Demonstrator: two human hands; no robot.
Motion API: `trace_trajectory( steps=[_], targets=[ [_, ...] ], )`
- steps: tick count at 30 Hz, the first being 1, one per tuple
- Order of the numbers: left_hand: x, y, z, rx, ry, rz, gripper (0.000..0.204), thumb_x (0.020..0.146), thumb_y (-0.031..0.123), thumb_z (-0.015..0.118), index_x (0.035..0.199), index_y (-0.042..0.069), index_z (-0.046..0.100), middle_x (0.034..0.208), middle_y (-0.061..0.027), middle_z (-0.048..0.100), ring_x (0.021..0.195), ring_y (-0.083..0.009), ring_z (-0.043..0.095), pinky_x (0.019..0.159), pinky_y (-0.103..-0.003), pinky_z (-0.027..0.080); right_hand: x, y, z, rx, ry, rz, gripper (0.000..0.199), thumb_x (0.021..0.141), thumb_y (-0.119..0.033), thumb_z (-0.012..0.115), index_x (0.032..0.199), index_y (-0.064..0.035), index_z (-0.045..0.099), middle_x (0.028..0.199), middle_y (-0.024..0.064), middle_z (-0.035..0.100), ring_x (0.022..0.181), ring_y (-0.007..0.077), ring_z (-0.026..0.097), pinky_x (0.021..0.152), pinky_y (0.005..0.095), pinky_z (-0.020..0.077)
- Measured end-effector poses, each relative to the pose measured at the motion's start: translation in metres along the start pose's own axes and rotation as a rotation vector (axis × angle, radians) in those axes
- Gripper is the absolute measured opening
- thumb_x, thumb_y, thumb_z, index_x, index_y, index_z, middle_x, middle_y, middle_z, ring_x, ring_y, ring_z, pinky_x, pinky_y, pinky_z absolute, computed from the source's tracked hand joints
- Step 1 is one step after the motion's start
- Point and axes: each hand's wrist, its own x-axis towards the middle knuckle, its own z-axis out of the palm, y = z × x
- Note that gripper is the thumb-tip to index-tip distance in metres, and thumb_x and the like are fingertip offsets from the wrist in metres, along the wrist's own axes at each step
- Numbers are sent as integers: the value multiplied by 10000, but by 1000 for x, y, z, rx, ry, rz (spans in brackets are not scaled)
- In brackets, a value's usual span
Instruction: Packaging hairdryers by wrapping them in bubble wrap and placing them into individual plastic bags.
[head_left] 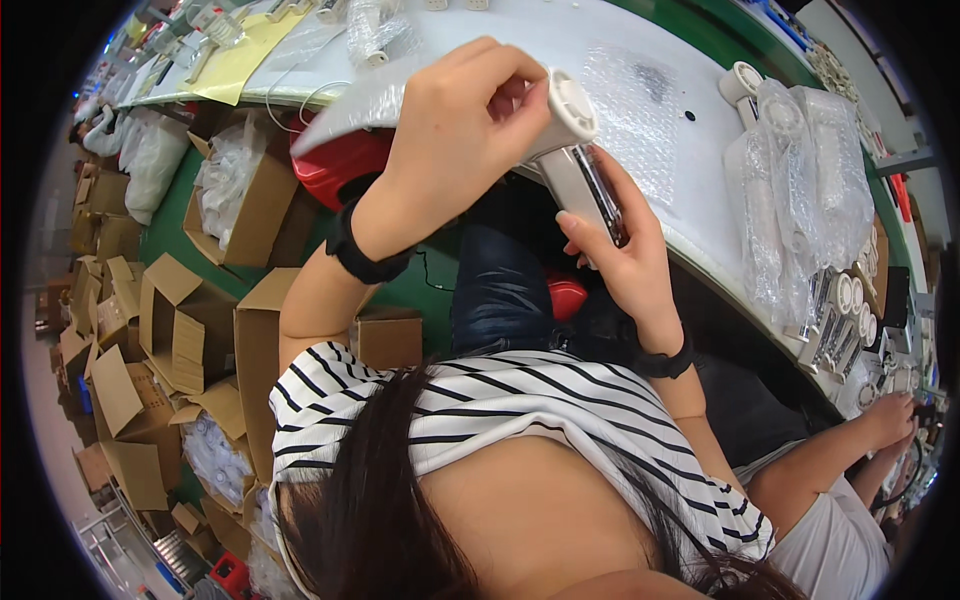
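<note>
A white handheld device (571, 108) with a round head and a silver-grey handle is held in front of me, above the table's near edge. My right hand (628, 243) is closed round the handle, thumb on its near side and fingers behind. At the device's head, my left hand (455, 135) has its fingers curled into a pinch. It is close against the white head, and what lies between its fingertips is hidden. A sheet of bubble wrap (630, 125) lies flat on the white table (700, 190) just beyond the device.
Bubble-wrapped devices (790, 190) lie at the right, with an unwrapped white device (740, 82) behind and several more (845, 310) nearer. A yellow sheet (240, 55) is at far left. Open cardboard boxes (175, 325) crowd the left floor. Another person's arm (840, 445) reaches in at lower right.
</note>
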Motion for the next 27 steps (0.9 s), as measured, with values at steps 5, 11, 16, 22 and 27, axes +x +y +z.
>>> trace_trajectory(
  steps=[5, 11, 16, 22, 27],
  targets=[
    [8, -12, 2, 33, -23, 120, 103, 753, 52, 594, 840, -3, 597, 767, -66, 579, 675, -136, 551, 626, -232, 430, 6, 6, -11, -271, 15, -190, 567, 751, -40, 610, 1272, -42, 385, 1075, 113, 549, 739, 132, 590, 618, 232, 467],
    [13, -20, -4, 34, -133, 13, 94, 751, 45, 594, 831, -4, 582, 787, -81, 569, 707, -169, 550, 645, -248, 428, 7, -6, -18, -566, -37, -341, 530, 719, -11, 616, 1222, -26, 450, 1083, 137, 569, 935, 185, 571, 811, 283, 433],
    [12, -15, -2, 145, -193, 257, 86, 732, 15, 593, 815, -4, 587, 786, -89, 559, 707, -205, 546, 652, -267, 434, 10, -13, -16, -537, -145, -257, 545, 699, -1, 623, 1218, -28, 457, 1068, 124, 581, 970, 185, 560, 846, 287, 417],
    [1, -5, -1, 202, -26, 477, 165, 639, -63, 605, 784, 16, 597, 761, -86, 533, 705, -240, 519, 611, -303, 437, 19, -5, -12, -235, -147, -254, 555, 712, -4, 618, 1237, -24, 439, 976, 105, 593, 766, 151, 583, 669, 248, 458],
    [-14, -6, -3, 317, 183, 461, 210, 602, -102, 600, 776, 15, 589, 753, -87, 520, 698, -252, 505, 583, -312, 433, 19, -7, -13, 173, -110, -31, 581, 718, -25, 615, 1253, 24, 395, 893, 111, 570, 574, 112, 535, 488, 210, 416]
  ],
)
